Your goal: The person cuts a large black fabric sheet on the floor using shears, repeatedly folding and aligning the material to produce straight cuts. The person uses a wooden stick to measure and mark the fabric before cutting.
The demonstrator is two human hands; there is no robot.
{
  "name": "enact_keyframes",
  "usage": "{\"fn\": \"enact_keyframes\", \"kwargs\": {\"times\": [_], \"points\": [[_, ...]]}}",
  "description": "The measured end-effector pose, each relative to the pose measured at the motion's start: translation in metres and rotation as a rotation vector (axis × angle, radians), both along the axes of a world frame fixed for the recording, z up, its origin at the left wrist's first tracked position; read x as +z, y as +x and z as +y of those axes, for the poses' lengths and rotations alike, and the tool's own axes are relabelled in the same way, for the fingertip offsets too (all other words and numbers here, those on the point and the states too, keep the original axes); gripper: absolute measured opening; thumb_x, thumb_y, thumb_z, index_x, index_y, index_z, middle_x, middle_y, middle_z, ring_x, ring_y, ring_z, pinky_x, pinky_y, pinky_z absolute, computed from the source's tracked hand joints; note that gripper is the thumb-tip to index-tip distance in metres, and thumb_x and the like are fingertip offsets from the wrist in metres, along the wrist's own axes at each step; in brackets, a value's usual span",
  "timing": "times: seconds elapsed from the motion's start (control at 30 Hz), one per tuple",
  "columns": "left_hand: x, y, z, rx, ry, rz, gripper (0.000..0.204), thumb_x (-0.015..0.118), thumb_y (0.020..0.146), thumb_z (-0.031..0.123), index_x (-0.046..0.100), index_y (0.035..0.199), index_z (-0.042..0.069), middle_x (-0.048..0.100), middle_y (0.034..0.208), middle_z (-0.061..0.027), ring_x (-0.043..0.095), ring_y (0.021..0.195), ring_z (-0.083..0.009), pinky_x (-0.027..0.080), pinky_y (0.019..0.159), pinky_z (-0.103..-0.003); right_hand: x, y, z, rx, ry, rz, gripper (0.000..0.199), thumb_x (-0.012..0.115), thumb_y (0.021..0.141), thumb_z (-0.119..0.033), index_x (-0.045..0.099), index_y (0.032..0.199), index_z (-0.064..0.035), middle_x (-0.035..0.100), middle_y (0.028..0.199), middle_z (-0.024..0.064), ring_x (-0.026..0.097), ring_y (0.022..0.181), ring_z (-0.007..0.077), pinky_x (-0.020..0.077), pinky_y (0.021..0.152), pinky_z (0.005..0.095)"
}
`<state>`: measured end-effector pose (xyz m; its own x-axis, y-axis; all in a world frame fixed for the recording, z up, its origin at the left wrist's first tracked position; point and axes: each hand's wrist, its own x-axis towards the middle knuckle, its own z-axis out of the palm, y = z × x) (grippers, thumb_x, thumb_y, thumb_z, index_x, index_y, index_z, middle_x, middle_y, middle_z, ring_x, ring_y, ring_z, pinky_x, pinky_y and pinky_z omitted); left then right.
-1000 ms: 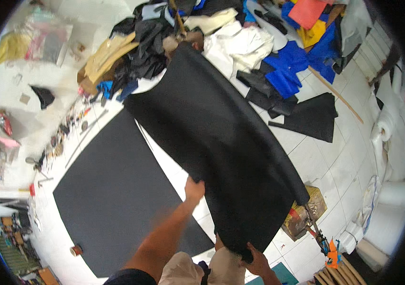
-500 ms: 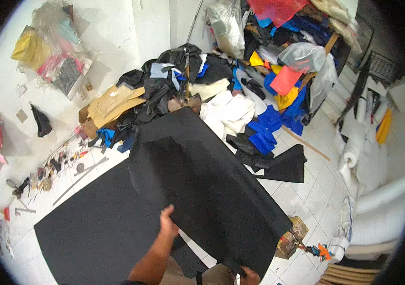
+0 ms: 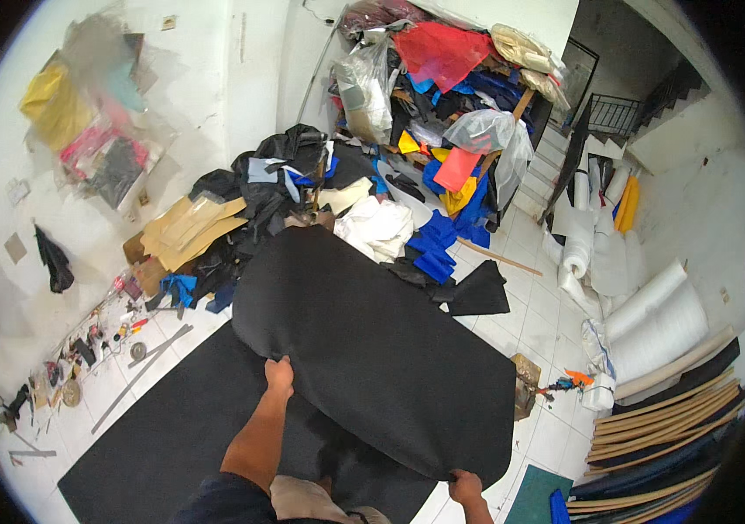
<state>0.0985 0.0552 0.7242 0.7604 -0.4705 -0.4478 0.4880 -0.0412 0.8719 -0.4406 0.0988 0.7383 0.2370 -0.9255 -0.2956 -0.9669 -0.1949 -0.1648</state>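
Observation:
A large black sheet of flexible material (image 3: pixel 372 349) is lifted and bowed above the floor, with its near edge in both of my hands. My left hand (image 3: pixel 280 375) is closed on that edge toward the left. Lower right, my right hand (image 3: pixel 466 486) pinches the same edge near its corner. Underneath, a flat black sheet (image 3: pixel 154 428) lies on the tiles; I cannot tell whether the two are one folded piece. A can-like metal block (image 3: pixel 526 384) stands against the right side of the lifted sheet.
Beyond the sheet rises a heap of fabric scraps (image 3: pixel 372 227) and cardboard (image 3: pixel 189 231). Small tools (image 3: pixel 84 349) and grey strips (image 3: pixel 141 375) line the left floor. At right are white foam rolls (image 3: pixel 652 323), long tan-edged rolls (image 3: pixel 660 419) and a green mat (image 3: pixel 536 493).
My left hand has gone from open to gripping the sheet's edge. My right hand has risen with its corner, and the sheet is spread wider. The view has shifted rightward.

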Motion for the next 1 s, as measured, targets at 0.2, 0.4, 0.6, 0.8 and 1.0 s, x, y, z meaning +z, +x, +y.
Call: {"fn": "enact_keyframes", "kwargs": {"times": [0.2,0.4,0.6,0.8,1.0], "points": [[-0.016,0.024,0.189,-0.021,0.286,-0.093,0.042,0.056,0.094,0.011,0.046,0.128,-0.012,0.055,0.127,-0.0268,0.057,0.114,-0.0365,0.047,0.092,-0.043,-0.056,0.037,0.178,0.045,0.237,0.184,0.032,0.062,0.077,-0.025,0.072,0.104,-0.0101,0.070,0.102,0.0187,0.068,0.097,0.0379,0.0538,0.088,0.0477],[-0.026,0.054,0.381,-0.055,0.527,-0.287,0.035,0.064,0.090,0.018,0.059,0.112,-0.009,0.064,0.113,-0.0268,0.061,0.109,-0.0377,0.047,0.090,-0.044,-0.079,0.057,0.344,0.170,0.325,0.183,0.030,0.058,0.085,-0.029,0.071,0.102,-0.0076,0.069,0.101,0.0211,0.066,0.097,0.0408,0.0523,0.087,0.0473],[-0.032,0.097,0.551,-0.252,0.613,-0.309,0.042,0.064,0.088,0.032,0.064,0.098,-0.009,0.064,0.105,-0.0318,0.060,0.105,-0.0469,0.047,0.087,-0.050,-0.121,0.071,0.513,0.319,0.054,0.058,0.025,0.063,0.078,-0.028,0.067,0.078,-0.0032,0.065,0.077,0.0201,0.060,0.064,0.0449,0.0498,0.058,0.0505],[-0.032,0.115,0.697,-0.339,0.474,-0.157,0.040,0.056,0.096,0.027,0.057,0.105,-0.011,0.061,0.108,-0.0331,0.058,0.108,-0.0468,0.047,0.091,-0.049,-0.119,0.082,0.612,0.447,0.377,0.537,0.013,0.065,0.075,-0.018,0.065,0.080,-0.0059,0.065,0.080,0.0156,0.061,0.070,0.0364,0.0505,0.067,0.0472],[-0.028,0.120,0.829,-0.385,0.415,-0.126,0.034,0.052,0.099,0.026,0.056,0.101,-0.008,0.062,0.108,-0.0307,0.058,0.107,-0.0471,0.047,0.090,-0.050,-0.093,0.110,0.701,0.442,0.443,0.846,0.024,0.063,0.078,-0.024,0.069,0.095,-0.0077,0.068,0.094,0.0168,0.064,0.086,0.0393,0.0516,0.081,0.0479]]}}
